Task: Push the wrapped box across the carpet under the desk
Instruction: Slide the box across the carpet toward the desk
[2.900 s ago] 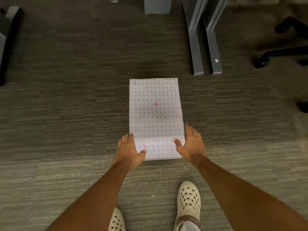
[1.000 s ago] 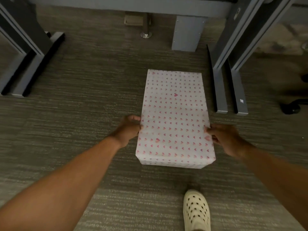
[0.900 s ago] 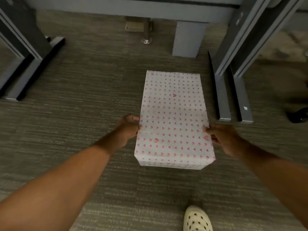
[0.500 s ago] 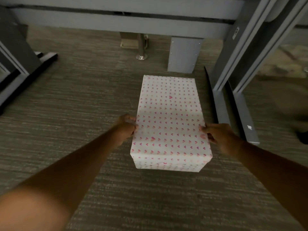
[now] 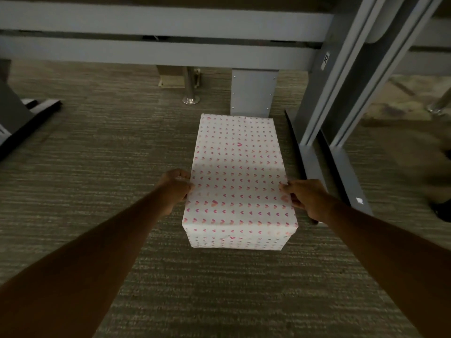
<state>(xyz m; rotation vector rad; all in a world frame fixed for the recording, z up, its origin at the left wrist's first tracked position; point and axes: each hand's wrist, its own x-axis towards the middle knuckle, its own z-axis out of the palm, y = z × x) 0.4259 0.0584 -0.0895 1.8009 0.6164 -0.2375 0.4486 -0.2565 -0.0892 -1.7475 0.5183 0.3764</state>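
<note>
The wrapped box [image 5: 238, 181], white paper printed with small pink hearts, lies flat on the carpet [image 5: 97, 167] with its long side running away from the camera. Its far end sits just short of a short grey panel [image 5: 253, 92] that hangs below the desk's rails, and its near end faces the person.

The left hand [image 5: 174, 190] presses against the box's left side, fingers curled at the top edge. The right hand [image 5: 306, 198] grips the right side the same way, thumb on the top face. Both forearms reach in from the bottom corners of the view.

The carpet is grey-brown with fine ribbed lines running left to right, and it fills nearly all of the floor in view. Light falls off toward the desk, so the far half of the box is dimmer than the near half.

Two grey rails [image 5: 158, 35] of the desk cross the top of the view. To the right of the box a slanted grey desk leg [image 5: 324, 93] comes down to a long flat foot [image 5: 314, 164] on the carpet, with a second leg [image 5: 371, 93] just beside it. A chrome post [image 5: 191, 93] stands on the carpet behind the box, to its left. At far left is another dark foot [image 5: 29, 118], perhaps of a neighbouring desk, though the shade makes it hard to tell.
</note>
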